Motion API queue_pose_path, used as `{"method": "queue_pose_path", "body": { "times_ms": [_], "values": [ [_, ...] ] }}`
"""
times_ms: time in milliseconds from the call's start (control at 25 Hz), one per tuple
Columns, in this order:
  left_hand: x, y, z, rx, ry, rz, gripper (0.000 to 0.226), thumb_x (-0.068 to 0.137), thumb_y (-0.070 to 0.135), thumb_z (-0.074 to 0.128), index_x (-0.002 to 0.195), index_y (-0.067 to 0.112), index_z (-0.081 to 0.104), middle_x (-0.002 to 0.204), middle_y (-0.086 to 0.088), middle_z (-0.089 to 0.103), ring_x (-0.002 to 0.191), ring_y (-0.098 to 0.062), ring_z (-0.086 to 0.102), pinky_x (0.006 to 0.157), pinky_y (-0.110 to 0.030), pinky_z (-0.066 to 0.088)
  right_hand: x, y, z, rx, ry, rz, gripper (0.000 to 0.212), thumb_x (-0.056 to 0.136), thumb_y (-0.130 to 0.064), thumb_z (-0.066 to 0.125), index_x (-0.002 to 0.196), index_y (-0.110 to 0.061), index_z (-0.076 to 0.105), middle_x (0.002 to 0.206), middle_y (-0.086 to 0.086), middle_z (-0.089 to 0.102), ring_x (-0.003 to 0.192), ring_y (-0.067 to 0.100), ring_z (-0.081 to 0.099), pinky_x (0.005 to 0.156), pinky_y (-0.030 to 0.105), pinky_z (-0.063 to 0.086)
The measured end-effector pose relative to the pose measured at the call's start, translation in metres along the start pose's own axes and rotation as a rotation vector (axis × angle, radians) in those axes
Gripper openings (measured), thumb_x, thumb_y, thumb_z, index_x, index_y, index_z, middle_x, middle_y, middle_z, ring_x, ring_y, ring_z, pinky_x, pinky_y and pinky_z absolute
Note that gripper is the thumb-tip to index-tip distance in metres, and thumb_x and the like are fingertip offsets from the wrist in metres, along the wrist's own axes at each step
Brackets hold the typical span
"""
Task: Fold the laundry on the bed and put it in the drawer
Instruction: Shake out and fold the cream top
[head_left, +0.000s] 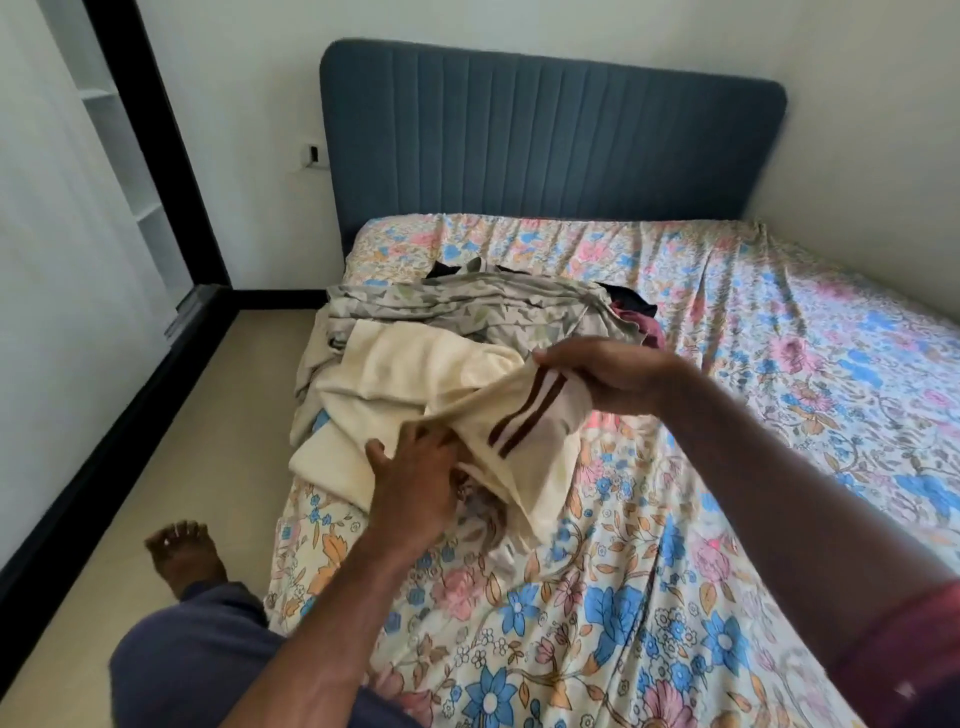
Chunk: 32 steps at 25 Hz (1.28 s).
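Note:
A pile of laundry lies on the left side of the bed (727, 467), which has a floral sheet. On top is a cream garment (415, 374) with two brown stripes. My right hand (618, 374) grips its striped edge and lifts it off the sheet. My left hand (415, 478) reaches under the raised cloth with its fingers spread, touching the fabric. Behind lies a grey leaf-print cloth (467, 306), with dark and maroon pieces (644, 322) poking out beside it. No drawer is in view.
A blue padded headboard (550, 140) stands against the far wall. A black-framed wardrobe opening with white shelves (130, 156) is at the left. My bare foot (182, 551) stands on the beige floor beside the bed.

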<state>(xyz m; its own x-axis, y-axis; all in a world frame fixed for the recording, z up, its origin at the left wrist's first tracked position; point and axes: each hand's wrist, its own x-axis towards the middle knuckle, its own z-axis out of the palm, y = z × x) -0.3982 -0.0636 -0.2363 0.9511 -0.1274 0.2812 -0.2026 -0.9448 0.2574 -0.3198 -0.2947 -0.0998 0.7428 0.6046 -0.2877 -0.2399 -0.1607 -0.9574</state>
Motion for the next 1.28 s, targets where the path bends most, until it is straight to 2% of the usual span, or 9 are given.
{"method": "queue_pose_path", "body": {
  "times_ms": [120,280,360,560,800,920,1000,1080,1280],
  "values": [
    [0.041,0.005,-0.049,0.03,0.0,-0.017,0.051,0.087,0.041,0.051,0.138,0.036,0.047,0.147,0.015,0.038,0.141,-0.023,0.025,0.105,-0.055,0.023,0.001,-0.04,0.004,0.223,0.062,-0.218,0.034,0.102,-0.027,0.052,0.111,0.001,0.07,0.106,0.018,0.073,0.095,0.029,0.073,0.089,0.041,0.061],
    [0.028,0.037,-0.066,-0.935,0.033,-0.207,0.047,0.09,0.075,0.027,0.11,0.058,0.066,0.121,0.026,0.058,0.134,-0.007,0.042,0.12,-0.05,0.002,0.022,-0.062,0.011,0.381,0.283,-0.3,0.048,0.104,-0.037,0.052,0.128,0.003,0.062,0.118,0.022,0.07,0.109,0.033,0.068,0.098,0.046,0.056],
    [0.018,0.05,-0.065,-1.26,-0.155,-0.223,0.041,0.082,0.078,0.051,0.107,0.051,0.071,0.114,0.021,0.07,0.119,-0.011,0.06,0.117,-0.059,0.026,0.026,-0.063,0.015,0.417,0.339,-0.317,0.041,0.103,-0.035,0.055,0.117,0.002,0.066,0.109,0.02,0.072,0.102,0.032,0.07,0.096,0.046,0.057],
    [0.029,0.044,-0.065,-1.209,0.016,-0.354,0.027,0.081,0.024,0.085,0.104,0.023,0.071,0.099,0.007,0.074,0.099,-0.019,0.069,0.09,-0.041,0.06,0.019,-0.064,0.005,0.428,0.496,-0.342,0.012,0.094,-0.015,0.066,0.097,-0.003,0.068,0.093,0.014,0.071,0.08,0.024,0.071,0.076,0.039,0.062],
    [0.006,0.059,-0.033,-0.971,0.01,-0.346,0.076,0.059,0.05,0.093,0.121,0.03,0.055,0.107,0.014,0.068,0.1,-0.005,0.065,0.091,-0.027,0.051,0.019,-0.086,0.021,0.426,0.497,-0.435,0.011,0.089,0.001,0.064,0.098,0.003,0.07,0.091,0.018,0.071,0.078,0.026,0.07,0.068,0.038,0.062],
    [-0.012,0.051,-0.028,-0.658,-0.04,-0.325,0.039,0.074,0.053,0.083,0.102,0.038,0.06,0.097,0.013,0.067,0.097,-0.01,0.062,0.099,-0.034,0.035,0.023,-0.102,0.01,0.245,0.751,-0.536,0.028,0.081,0.013,0.064,0.067,-0.011,0.069,0.065,0.007,0.065,0.063,0.02,0.063,0.061,0.032,0.054],
    [-0.009,0.019,-0.049,-0.776,-0.048,-0.277,0.016,0.091,0.038,0.072,0.104,0.039,0.062,0.103,0.007,0.066,0.097,-0.014,0.066,0.088,-0.028,0.053,0.017,-0.106,-0.013,0.122,0.806,-0.488,0.032,0.081,0.011,0.063,0.086,-0.02,0.064,0.071,0.006,0.059,0.065,0.02,0.058,0.06,0.032,0.049],
    [0.008,-0.023,-0.087,-0.782,-0.113,-0.214,0.023,0.09,0.039,0.072,0.112,0.034,0.067,0.114,-0.002,0.067,0.096,-0.014,0.064,0.075,-0.017,0.055,0.002,-0.105,-0.04,-0.037,0.67,-0.365,0.038,0.084,0.011,0.057,0.096,-0.024,0.062,0.072,0.007,0.06,0.059,0.018,0.057,0.052,0.025,0.049],
    [0.062,-0.088,-0.173,-0.628,0.139,-0.29,0.01,0.093,0.03,0.072,0.091,0.04,0.069,0.113,0.001,0.057,0.111,-0.024,0.058,0.092,-0.042,0.051,-0.033,-0.097,-0.059,0.152,0.288,-0.213,0.031,0.083,0.006,0.04,0.092,-0.014,0.063,0.075,0.011,0.069,0.054,0.018,0.065,0.043,0.023,0.052]
  ]
}}
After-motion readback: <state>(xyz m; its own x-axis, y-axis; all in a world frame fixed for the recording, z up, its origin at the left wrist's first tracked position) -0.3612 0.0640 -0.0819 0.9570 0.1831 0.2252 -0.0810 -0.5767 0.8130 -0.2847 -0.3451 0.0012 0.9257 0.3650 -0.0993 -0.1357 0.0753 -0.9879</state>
